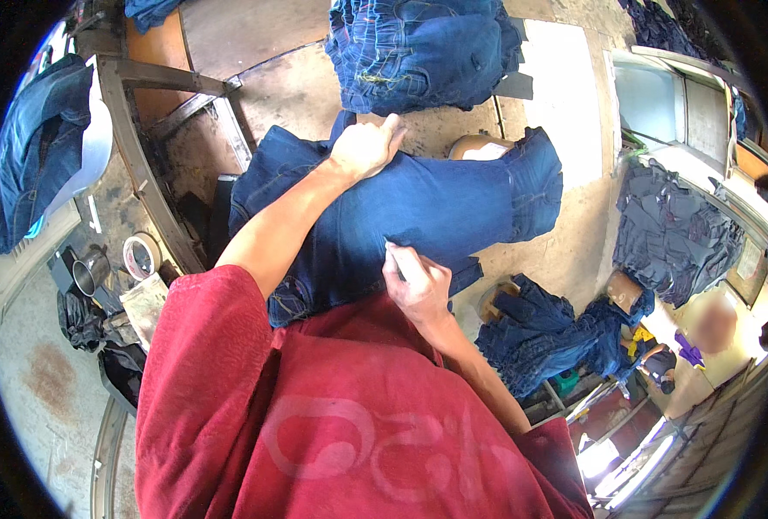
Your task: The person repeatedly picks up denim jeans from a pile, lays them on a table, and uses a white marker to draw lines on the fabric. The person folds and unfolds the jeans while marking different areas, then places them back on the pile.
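A pair of blue denim jeans (453, 199) lies across the work surface in front of me, its waist end at the left and a cuffed leg end at the right. My left hand (366, 149) is closed at the far edge of the denim, fingers curled down onto it. Nearer to me, my right hand (417, 281) makes a pinch, its fingertips against the middle of the jeans beside a small dark crease. Whatever sits between those fingertips is too small to make out.
Beyond the jeans rises a stack of folded denim (418, 56). More denim (557, 333) is heaped at the right, near a pile of dark garments (674, 229). A metal frame (163, 164) and a tape roll (141, 255) stand at the left.
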A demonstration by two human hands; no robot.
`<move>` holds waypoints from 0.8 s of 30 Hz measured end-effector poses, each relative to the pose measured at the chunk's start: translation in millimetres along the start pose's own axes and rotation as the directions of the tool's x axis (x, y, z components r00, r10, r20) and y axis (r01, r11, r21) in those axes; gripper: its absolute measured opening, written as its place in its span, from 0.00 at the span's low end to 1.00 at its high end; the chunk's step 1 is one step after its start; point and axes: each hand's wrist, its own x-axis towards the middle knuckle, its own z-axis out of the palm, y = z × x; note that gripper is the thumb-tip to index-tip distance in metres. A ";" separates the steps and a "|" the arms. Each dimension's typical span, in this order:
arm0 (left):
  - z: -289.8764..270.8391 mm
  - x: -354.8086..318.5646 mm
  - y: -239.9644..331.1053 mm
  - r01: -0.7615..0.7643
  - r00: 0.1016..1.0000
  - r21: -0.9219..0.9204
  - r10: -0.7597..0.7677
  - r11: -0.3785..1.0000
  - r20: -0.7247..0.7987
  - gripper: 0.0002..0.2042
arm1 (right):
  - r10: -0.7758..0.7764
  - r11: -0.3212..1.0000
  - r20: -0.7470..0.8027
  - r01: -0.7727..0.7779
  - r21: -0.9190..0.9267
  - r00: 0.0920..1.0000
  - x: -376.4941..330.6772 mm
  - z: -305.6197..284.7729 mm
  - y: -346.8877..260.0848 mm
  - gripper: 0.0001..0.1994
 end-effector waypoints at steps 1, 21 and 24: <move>0.2 0.2 -0.2 0.016 0.999 0.020 -0.017 1.000 0.029 0.15 | -0.022 1.000 -0.013 0.022 -0.003 1.000 1.3 2.5 1.4 0.07; 5.1 -2.5 -4.7 -0.005 0.999 0.030 0.003 1.000 0.045 0.15 | -0.056 0.993 0.074 0.064 -0.101 0.996 -0.9 -4.2 1.3 0.05; 3.5 -0.7 -3.1 -0.034 0.999 0.023 0.034 0.999 -0.009 0.15 | -0.053 0.998 -0.007 0.053 -0.038 0.999 0.9 -3.9 2.9 0.06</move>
